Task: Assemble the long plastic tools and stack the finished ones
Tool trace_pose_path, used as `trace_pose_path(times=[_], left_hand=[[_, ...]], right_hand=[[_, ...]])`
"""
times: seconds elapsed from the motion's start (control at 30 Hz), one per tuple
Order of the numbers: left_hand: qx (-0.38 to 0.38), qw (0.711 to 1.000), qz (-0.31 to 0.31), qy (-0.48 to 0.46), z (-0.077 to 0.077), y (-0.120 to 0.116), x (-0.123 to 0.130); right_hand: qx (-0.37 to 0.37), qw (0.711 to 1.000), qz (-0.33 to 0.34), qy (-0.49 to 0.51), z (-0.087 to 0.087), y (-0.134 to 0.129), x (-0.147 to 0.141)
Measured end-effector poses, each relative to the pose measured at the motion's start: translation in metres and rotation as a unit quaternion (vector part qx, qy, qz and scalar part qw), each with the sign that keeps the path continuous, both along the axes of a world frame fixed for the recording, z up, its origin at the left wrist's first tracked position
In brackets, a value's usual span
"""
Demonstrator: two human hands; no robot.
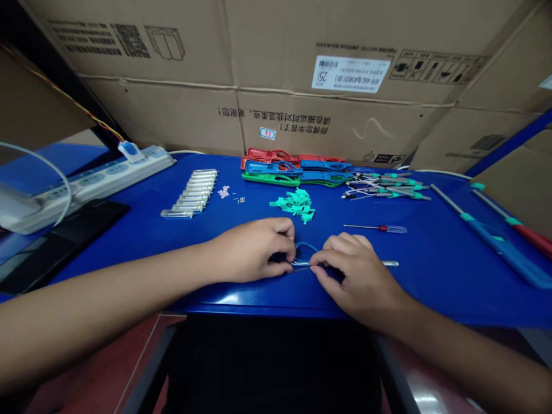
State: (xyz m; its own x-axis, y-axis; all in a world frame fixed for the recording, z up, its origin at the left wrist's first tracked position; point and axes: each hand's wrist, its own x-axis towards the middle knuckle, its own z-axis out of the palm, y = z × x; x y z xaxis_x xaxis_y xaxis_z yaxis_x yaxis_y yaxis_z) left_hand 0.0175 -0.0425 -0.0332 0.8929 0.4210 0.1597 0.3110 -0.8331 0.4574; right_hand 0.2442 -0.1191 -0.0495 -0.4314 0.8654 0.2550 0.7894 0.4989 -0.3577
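Near the front edge of the blue table [241, 296], my left hand [263, 250] pinches the left end of some thin white and blue wires [302, 263]. A blue wire loop [307, 246] arches up between the hands. My right hand [356, 270] is closed on the wires' right side, fingertips together. From under it a slim metal strip [391, 263] sticks out to the right; whether it joins the wires is hidden. A screwdriver [386, 229] with a clear and red handle lies just behind my right hand. Green plastic clips [297, 204] are heaped behind both hands.
Clear tubes [196, 192] lie in a row at left, near small pink parts [223, 192] and pins. Red, blue and green plastic shells [276, 167] are stacked behind. Wired rods [388, 187] and long blue [509, 253] and red tools lie right. A power strip [95, 184] stands left.
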Motion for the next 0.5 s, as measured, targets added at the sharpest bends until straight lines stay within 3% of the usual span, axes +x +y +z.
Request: trace_pose_path(times=[0.3, 0.5], left_hand=[[-0.034, 0.999, 0.013, 0.009, 0.0010, 0.0005, 0.0001], [-0.041, 0.999, -0.001, -0.006, 0.0017, 0.0004, -0.0001]], right_hand=[[-0.070, 0.997, -0.030, 0.012, 0.0064, 0.0036, -0.0050], [-0.027, 0.999, 0.001, -0.023, 0.0070, 0.0031, -0.0033]])
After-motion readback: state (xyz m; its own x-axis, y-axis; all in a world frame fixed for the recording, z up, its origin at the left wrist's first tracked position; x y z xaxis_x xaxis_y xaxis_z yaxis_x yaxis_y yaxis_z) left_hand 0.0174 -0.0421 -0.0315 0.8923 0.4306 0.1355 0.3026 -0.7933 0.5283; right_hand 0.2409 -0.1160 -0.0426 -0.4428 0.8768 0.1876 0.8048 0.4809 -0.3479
